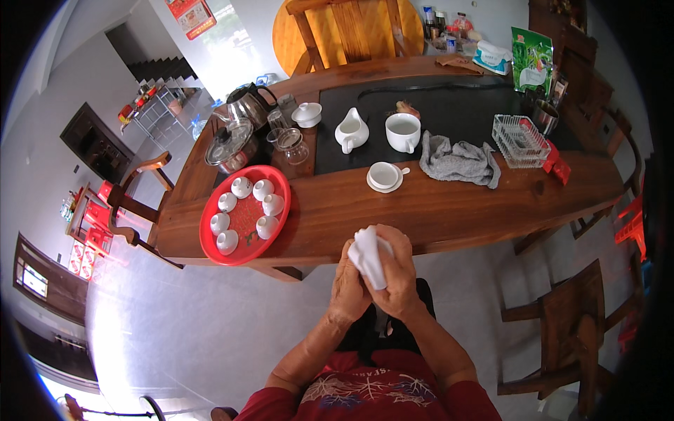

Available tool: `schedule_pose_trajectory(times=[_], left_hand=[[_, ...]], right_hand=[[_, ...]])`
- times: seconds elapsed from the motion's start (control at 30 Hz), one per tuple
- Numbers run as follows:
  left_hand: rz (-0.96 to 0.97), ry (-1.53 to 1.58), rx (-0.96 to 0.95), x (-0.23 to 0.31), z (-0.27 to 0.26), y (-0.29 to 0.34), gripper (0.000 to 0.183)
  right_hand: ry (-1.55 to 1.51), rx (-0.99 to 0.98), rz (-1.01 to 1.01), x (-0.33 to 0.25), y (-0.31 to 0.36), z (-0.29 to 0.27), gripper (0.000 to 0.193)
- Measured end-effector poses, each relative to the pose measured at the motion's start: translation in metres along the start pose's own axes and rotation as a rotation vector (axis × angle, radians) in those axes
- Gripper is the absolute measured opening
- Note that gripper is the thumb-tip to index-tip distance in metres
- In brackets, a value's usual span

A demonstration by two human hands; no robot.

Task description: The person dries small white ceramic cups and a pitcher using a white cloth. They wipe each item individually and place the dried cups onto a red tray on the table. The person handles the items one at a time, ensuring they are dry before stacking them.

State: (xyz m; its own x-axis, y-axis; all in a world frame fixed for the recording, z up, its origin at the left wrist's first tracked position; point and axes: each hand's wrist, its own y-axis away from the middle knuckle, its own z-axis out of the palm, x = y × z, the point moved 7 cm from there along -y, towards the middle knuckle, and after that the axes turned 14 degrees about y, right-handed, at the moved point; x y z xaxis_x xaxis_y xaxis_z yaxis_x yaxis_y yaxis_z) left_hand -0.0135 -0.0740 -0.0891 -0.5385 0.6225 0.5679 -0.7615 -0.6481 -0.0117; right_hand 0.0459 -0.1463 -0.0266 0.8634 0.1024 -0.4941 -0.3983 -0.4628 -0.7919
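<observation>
Just in front of the table's near edge, my left hand [347, 291] and my right hand [399, 277] are brought together around a crumpled white tissue [367, 254]. Both sets of fingers are closed on it; whether something else sits inside the folds is hidden. Beyond my hands, a small white cup on a saucer-like base with a side tab [385, 176] stands on the wood. To the left lies a red round tray [246, 217] with several small white teacups set in a ring. A crumpled grey towel [460, 161] is to the right.
On the dark tabletop inlay stand a white pitcher [352, 132], a white mug [403, 133] and a lidded white bowl [307, 114]. A metal pot [232, 146], kettle [247, 105] and glass jug [293, 147] are at left. Stacked glass trays [521, 142] and a green pouch [531, 62] are at right.
</observation>
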Motion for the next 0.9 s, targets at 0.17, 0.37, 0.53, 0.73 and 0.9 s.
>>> schedule_pose_trajectory(times=[0.17,0.37,0.53,0.73,0.9], left_hand=[[0.015,-0.02,0.032,0.005,0.008,0.007,0.026],[-0.056,-0.414,-0.194,0.005,-0.001,0.005,0.029],[-0.129,-0.52,-0.185,0.007,0.002,0.011,0.017],[-0.126,-0.27,-0.182,0.006,-0.013,0.005,0.016],[-0.163,-0.388,-0.388,0.03,0.006,0.023,0.02]], right_hand=[[-0.059,0.023,-0.016,0.004,-0.009,-0.005,0.033],[-0.529,-0.105,0.445,0.042,-0.008,0.003,0.026],[-0.597,-0.205,0.609,0.049,-0.009,0.014,0.027],[-0.311,-0.309,0.396,0.016,-0.015,0.008,0.028],[-0.22,-0.281,-0.133,-0.023,-0.021,-0.003,0.03]])
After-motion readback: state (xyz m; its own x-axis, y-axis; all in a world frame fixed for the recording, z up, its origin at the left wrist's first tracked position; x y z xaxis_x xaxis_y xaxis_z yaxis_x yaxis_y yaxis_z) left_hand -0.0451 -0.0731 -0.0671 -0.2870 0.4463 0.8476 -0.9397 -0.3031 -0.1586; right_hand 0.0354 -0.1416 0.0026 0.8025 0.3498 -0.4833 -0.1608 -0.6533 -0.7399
